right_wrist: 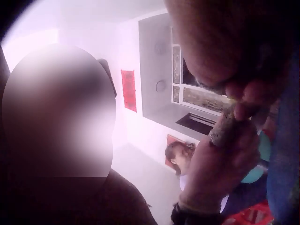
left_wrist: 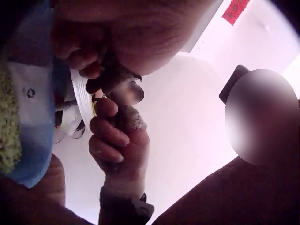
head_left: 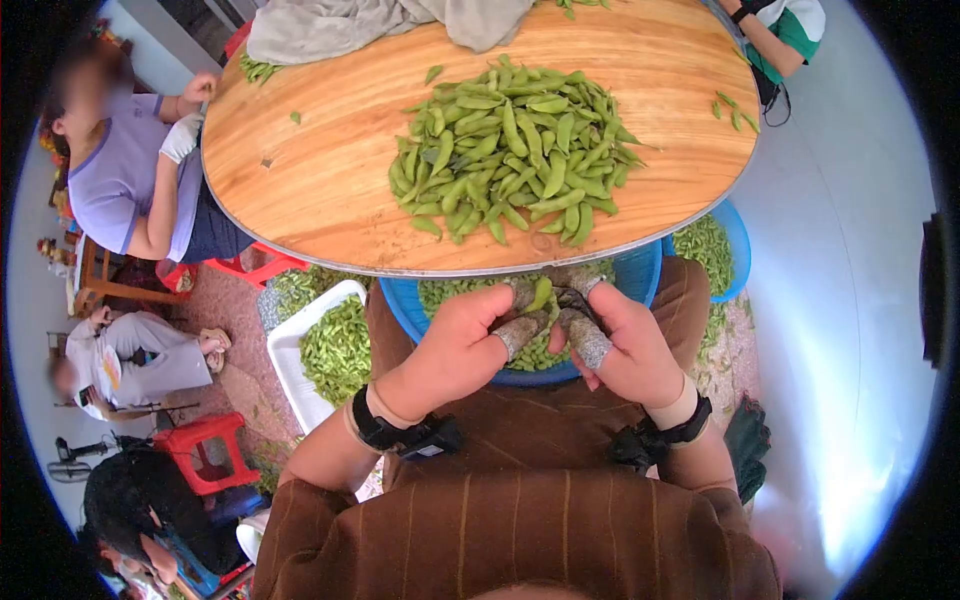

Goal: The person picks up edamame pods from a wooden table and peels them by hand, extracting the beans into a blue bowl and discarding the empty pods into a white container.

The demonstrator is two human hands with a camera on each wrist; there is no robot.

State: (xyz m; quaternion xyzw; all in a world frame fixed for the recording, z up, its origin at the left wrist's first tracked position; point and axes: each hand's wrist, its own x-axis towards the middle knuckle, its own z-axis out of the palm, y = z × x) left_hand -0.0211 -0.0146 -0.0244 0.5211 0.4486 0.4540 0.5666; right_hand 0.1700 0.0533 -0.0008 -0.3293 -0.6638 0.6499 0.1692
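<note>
A basin (head_left: 642, 277) of beans (head_left: 452, 296) sits partly beneath the edge of a surface (head_left: 310, 160) that bears a heap of pods (head_left: 510, 150) beyond the basin and, farther from it, a cloth (head_left: 350, 28), with a tray (head_left: 284, 352) to the basin's left, a tub (head_left: 738, 250) to its right and a stool (head_left: 195, 440) farther to its left.

"Which greens do we see?"

"We see bright and yellowish-green edamame pods (head_left: 510, 150); the counter (head_left: 310, 140) is orange-tan with streaky darker wood grain, and the cloth (head_left: 380, 25) is grey."

"What other colours do we find?"

"We find a blue basin (head_left: 640, 275), a white tray (head_left: 305, 408), a red stool (head_left: 200, 437), speckled grey finger covers (head_left: 588, 345), and a brown shirt (head_left: 500, 530) with thin, paler stripes."
</note>
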